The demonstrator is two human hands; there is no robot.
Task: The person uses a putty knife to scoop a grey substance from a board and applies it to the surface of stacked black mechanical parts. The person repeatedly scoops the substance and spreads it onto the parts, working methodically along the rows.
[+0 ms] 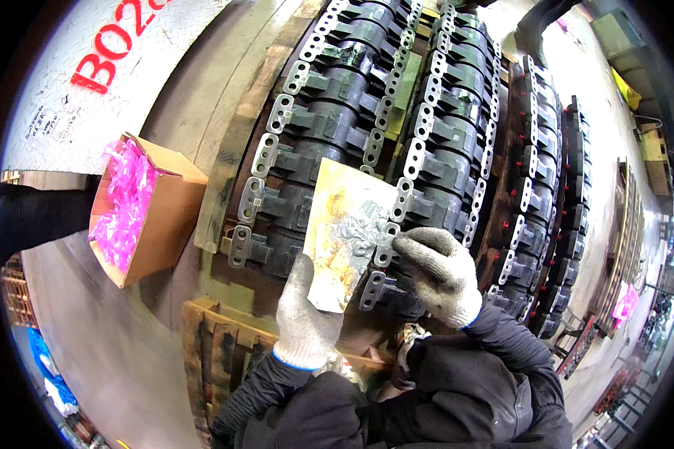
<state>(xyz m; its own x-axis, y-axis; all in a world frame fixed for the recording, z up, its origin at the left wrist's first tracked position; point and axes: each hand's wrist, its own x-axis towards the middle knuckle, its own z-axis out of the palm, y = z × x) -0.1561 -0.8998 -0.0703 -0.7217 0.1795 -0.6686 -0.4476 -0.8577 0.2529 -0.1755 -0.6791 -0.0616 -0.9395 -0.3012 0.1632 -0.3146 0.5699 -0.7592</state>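
Note:
My left hand (307,318), in a whitish knitted glove with grey-stained fingers, grips the lower left edge of a flat cream-coloured board (328,209). Grey paste (363,224) lies smeared across the board, with yellow-brown stains around it. Just right of the board, my right hand (440,277), gloved the same way, is closed with its fingers curled to the thumb. Its fingertips are by a pale metal link plate (386,245) on the near end of a black track chain (457,120); whatever they pinch is too small to tell. Another black track chain (307,142) runs beyond the board.
Wooden pallets (225,337) lie under and before the chains. At left stands an open cardboard box (165,217) of pink plastic pieces, beside a dark-clothed leg (45,217). A white metal plate (127,105) is at upper left. More chains (535,187) extend right.

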